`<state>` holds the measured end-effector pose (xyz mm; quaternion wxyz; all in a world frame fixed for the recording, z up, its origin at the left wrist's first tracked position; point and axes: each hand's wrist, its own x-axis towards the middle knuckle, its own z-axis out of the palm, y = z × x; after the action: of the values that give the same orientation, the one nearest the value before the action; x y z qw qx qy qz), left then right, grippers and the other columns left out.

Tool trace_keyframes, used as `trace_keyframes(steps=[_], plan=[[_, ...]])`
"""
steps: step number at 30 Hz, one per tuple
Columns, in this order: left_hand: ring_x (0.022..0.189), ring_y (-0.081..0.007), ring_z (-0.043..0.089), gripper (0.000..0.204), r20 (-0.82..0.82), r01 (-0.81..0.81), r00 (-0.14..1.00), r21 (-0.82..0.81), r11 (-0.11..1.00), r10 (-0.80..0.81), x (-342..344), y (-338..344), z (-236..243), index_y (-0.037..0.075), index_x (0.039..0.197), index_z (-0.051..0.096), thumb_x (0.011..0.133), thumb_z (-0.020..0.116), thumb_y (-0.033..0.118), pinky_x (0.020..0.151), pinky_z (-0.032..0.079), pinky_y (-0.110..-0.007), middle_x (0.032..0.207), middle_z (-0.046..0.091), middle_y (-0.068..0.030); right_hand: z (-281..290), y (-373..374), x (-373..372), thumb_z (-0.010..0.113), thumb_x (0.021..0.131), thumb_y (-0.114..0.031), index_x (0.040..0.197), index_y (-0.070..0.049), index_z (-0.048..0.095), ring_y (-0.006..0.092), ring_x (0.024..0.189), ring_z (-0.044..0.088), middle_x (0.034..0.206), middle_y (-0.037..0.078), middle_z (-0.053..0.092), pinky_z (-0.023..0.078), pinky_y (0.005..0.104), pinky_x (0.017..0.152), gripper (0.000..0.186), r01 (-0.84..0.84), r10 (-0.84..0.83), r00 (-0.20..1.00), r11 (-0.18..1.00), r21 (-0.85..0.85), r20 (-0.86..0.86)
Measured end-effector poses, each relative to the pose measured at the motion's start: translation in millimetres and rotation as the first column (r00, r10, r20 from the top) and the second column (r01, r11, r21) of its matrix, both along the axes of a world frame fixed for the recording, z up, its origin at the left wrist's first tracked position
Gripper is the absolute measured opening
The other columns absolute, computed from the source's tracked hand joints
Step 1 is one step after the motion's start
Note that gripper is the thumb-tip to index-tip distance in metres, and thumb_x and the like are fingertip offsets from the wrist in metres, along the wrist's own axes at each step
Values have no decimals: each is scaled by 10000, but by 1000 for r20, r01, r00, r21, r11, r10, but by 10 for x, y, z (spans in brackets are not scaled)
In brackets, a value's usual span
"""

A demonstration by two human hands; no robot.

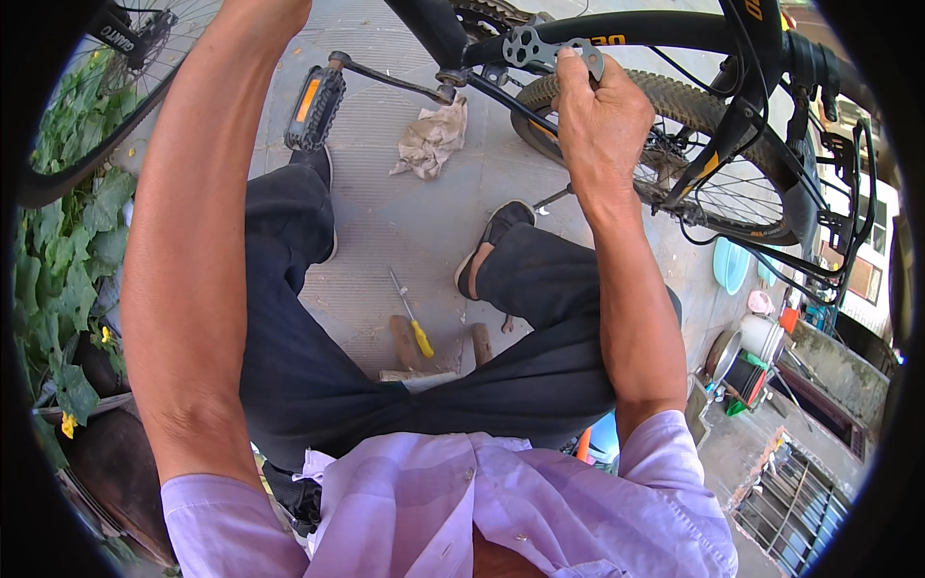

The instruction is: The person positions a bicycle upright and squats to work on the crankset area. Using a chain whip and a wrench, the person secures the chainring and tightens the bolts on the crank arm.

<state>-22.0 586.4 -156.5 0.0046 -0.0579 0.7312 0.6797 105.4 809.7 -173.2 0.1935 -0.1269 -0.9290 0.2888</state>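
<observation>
The right hand (603,116), in the upper right of the frame, pinches a flat grey wrench (525,48) between the thumb and curled fingers. The grip is at the wrench's right-hand end; its wider end, pierced with holes, sticks out to the left of the fingertips, near the top centre. Behind the wrench runs a black frame tube (674,27) of the bicycle; whether the two touch cannot be told.

Just below and right of the hand, a knobby tyre (679,91) curves toward the right, partly covered by the hand and wrist. Left of the grip, a crank arm (395,81) slants up to a black pedal (313,108) with an orange reflector. A crumpled pale rag (431,142) lies on the paving under the crank. Lower, at the centre, a yellow-handled screwdriver (422,339) leans across a wooden piece (403,339) between the knees. Leafy plants (63,241) fill the left edge, and a light blue basin (731,266) sits at right.

The left forearm (188,231) blocks much of the left side; the left hand is cut off by the top edge, so its grip cannot be told. The right fingers are mostly hidden behind the wrench and thumb.
</observation>
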Motion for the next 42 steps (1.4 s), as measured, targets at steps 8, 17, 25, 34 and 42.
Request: trace_keyframes(steps=[8,17,25,34,42], plan=[[911,-196,576,405,132,-17,991,116,993,1,-344,-242,-272,38,1068,614,905,619,409,753,467,-379,993,647,-89,-117,83,-64,637,918,-312,780,-3,699,101,530,561,549,45,613,460,299,553,344,33,-34,999,994,102,16],[888,-201,585,421,-85,35,996,-18,999,-37,84,-78,4,13,1050,626,903,629,407,738,472,-369,970,651,-103,-93,57,-78,588,877,-326,742,8,658,396,581,597,609,201,613,474,458,623,367,66,-71,997,983,172,23],[889,-199,585,409,7,-7,1000,-20,1000,7,3,-52,31,27,1056,623,907,626,408,746,472,-376,968,651,-93,-2,-114,38,595,857,-305,702,13,657,395,572,602,618,200,618,471,463,605,359,63,-68,995,996,61,78],[904,-200,581,395,-17,-33,999,-21,999,33,40,-53,37,47,1065,610,912,617,411,754,474,-385,976,638,-85,-175,-215,146,603,846,-305,689,8,651,438,600,614,616,244,604,485,498,614,354,8,-52,979,976,218,196],[910,-193,579,391,-13,17,1000,-17,1000,-17,-68,-79,-83,54,1066,604,912,616,413,751,470,-382,978,639,-77,-155,-239,195,601,850,-303,692,5,646,448,620,621,635,247,612,487,504,623,348,-15,-28,980,977,213,198]])
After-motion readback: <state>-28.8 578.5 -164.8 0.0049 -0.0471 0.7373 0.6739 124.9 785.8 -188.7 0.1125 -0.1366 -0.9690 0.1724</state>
